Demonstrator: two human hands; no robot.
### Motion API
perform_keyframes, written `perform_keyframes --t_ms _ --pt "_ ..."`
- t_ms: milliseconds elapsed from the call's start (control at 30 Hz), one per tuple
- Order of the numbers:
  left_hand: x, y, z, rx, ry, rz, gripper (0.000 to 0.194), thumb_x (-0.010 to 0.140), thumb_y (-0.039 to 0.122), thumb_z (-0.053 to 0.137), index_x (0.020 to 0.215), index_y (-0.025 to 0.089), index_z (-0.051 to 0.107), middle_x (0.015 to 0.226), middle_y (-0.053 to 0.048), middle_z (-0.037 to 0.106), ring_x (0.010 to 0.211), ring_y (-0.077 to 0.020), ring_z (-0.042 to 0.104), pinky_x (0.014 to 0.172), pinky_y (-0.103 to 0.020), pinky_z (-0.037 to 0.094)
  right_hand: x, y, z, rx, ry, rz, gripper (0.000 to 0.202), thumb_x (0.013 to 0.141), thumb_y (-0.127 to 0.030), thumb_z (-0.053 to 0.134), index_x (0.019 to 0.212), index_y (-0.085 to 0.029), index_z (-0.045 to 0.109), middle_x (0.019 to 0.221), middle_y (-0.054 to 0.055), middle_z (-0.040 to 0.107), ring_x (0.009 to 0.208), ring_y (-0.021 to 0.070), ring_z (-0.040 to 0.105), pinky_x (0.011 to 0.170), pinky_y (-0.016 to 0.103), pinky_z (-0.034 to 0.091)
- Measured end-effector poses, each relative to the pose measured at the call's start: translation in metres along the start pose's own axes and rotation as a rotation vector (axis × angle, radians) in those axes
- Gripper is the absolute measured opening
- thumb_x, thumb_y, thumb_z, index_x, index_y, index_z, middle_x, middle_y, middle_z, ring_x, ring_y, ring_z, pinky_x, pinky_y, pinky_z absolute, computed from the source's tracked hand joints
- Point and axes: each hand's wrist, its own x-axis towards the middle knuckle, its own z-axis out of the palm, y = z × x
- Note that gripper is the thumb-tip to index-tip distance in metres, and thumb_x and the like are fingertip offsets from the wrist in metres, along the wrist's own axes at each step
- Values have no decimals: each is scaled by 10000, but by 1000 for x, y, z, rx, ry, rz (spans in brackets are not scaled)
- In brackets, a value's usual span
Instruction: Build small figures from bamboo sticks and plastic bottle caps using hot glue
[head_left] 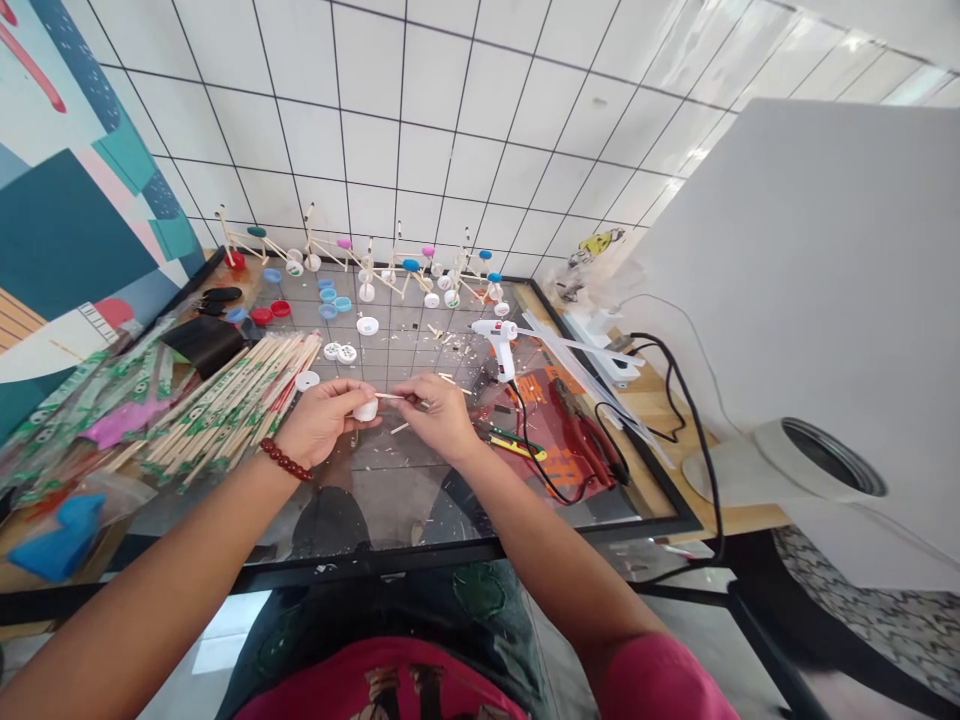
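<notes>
My left hand (334, 415) is closed around a white bottle cap (365, 409), held just above the glass tabletop. Pinched in the fingers of my right hand (437, 412) is a short wooden stick (388, 397), its left end at the upper part of the cap. Whether the stick is fixed to the cap I cannot tell. Close by on the glass lie a white cap (307, 381), a pair of white caps (340, 352) and one more white cap (367, 326). Small stick pieces and shavings lie around my right hand.
A white glue gun (498, 345) stands to the right, its cord running past a yellow utility knife (517, 443) and red-handled pliers (589, 440). Bundled chopsticks (240, 400) cover the left. Blue caps (328, 297) and small stick-built tricycles (405, 270) line the back by the tiled wall.
</notes>
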Motion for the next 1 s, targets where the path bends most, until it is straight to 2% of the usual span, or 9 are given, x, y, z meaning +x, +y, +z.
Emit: perform_keyframes --t_ms 100,167,333,500,633,700,767,867,1000 --pt "1 0 0 -10 52 17 215 701 208 980 697 154 771 787 -66 767 753 -183 744 669 -293 693 2 5 -1 110 2 100 435 857 -190 892 1285 -252 850 1061 43 836 879 181 771 861 325 664" --pt "1 1 0 -23 67 16 216 675 213 977 715 147 775 783 -74 775 762 -192 752 676 -302 694 4 8 -3 132 2 144 475 839 -197 900 1309 -233 839 1078 53 840 885 181 771 865 327 667" --pt "1 1 -1 -20 53 23 284 585 256 1004 684 150 760 769 -63 769 760 -186 739 674 -302 683 2 4 -5 46 -10 47 311 855 -213 912 1163 -233 877 1044 69 838 898 210 775 900 361 664" --pt "0 -2 -1 60 47 78 405 481 370 1049 678 159 764 752 -41 751 748 -186 715 710 -333 668 2 -6 -6 -35 -55 1 189 931 -275 888 1117 -243 879 1010 67 837 913 224 783 916 365 654" --pt "1 -5 -3 209 74 199 416 540 476 1016 743 176 811 758 -44 772 739 -197 704 719 -326 601 6 -10 -20 -95 -58 3 230 919 -289 901 1145 -249 879 1077 67 854 965 225 781 959 357 640" --pt "3 -7 -6 289 108 263 400 583 509 981 764 186 829 740 -42 777 726 -199 691 711 -317 553 8 -10 -31 -135 -32 32 159 949 -249 854 1104 -231 883 1060 67 857 950 213 776 949 346 626" --pt "6 -8 -8 343 132 310 368 609 509 954 750 193 831 737 -41 785 737 -199 682 722 -313 523 8 -9 -40 -187 -89 80 104 946 -169 823 1020 -208 885 989 59 851 890 195 766 894 325 605" --pt "7 -8 -9 348 141 318 308 623 456 941 738 191 835 754 -40 795 756 -188 672 732 -299 512 5 -10 -46 -266 -278 100 137 869 -98 877 968 -193 884 918 38 832 833 176 743 823 294 554" --pt "3 -3 -4 146 105 158 209 650 309 942 724 166 808 769 -52 789 759 -183 713 733 -293 576 3 -14 -43 -383 -421 29 118 869 -139 926 952 -208 879 919 35 808 909 194 734 852 294 518"
